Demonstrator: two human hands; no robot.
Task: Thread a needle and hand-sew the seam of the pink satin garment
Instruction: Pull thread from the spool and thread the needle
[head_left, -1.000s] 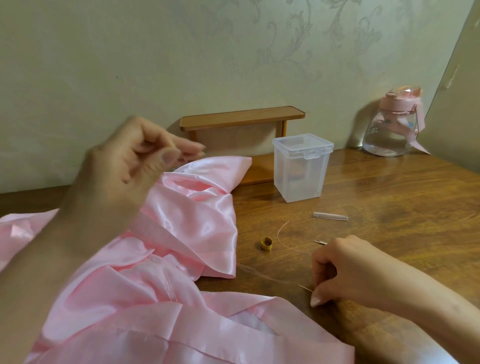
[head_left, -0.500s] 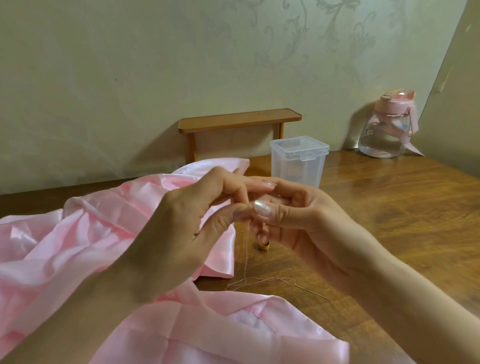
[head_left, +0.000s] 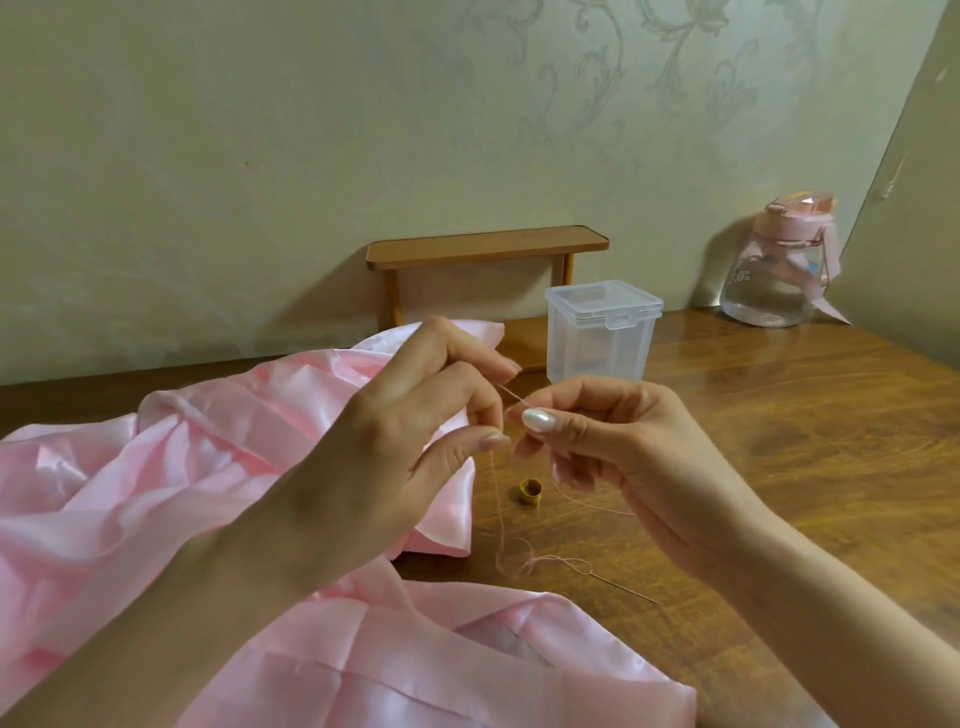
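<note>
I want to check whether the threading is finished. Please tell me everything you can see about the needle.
The needle is thin, straight and looks like dark metal. It lies flat on the wooden table, nearer the camera than the gold thimble, its point aimed to the right. The pink thread seems to pass through its eye, then rises to the left hand and right hand, which pinch it. Nothing else touches the needle.

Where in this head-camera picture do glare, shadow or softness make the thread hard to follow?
Head view: light is soft and even; sheen glares on the pink satin garment folds; the water bottle throws a shadow leftward onto the wall; the thread pinched between left hand and right hand is thin and faint; the needle on the table looks fairly crisp.
</note>
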